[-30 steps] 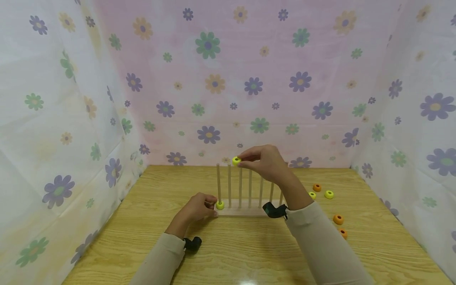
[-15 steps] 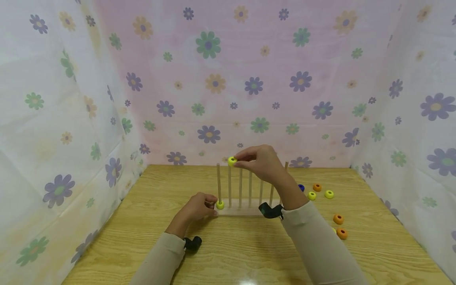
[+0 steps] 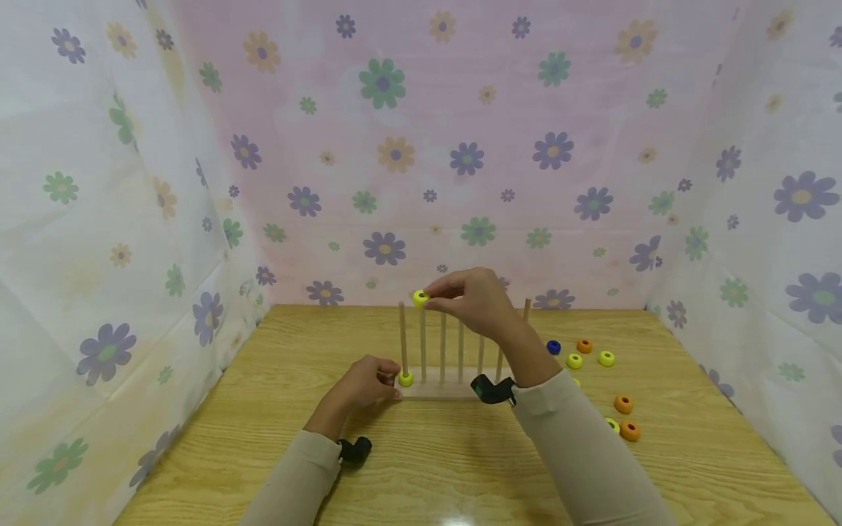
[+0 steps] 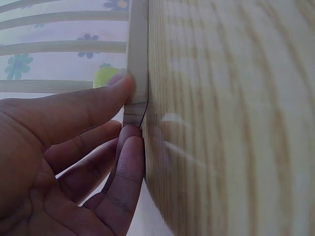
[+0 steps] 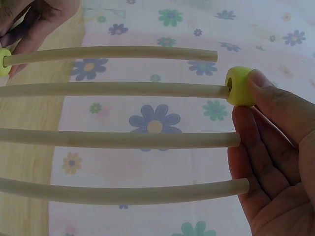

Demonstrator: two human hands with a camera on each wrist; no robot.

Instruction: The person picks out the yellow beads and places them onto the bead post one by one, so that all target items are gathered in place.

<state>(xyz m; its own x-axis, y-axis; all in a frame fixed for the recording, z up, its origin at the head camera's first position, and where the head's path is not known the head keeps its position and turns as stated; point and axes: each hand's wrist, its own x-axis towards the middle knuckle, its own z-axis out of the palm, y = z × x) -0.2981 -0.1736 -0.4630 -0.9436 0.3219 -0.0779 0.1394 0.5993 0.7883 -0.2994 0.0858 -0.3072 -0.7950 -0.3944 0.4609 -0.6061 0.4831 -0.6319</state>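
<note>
Right hand [image 3: 479,299] pinched a yellow bead [image 5: 241,91], thumb and fingers tight on it. Bead had shifted left, from over the third peg [image 3: 443,347] to the second peg's [image 3: 424,347] tip; looked roughly lined up to thread. Left hand [image 3: 363,381] gripped the rack's [image 3: 437,392] left end. Neighbouring pegs crowded both sides; free air above.

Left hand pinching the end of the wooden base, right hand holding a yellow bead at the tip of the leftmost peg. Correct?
Wrong peg: the right wrist view shows the yellow bead at the tip of the second peg from the left. Right hand holding it, left hand pinching the end of the wooden base: both correct.
</note>
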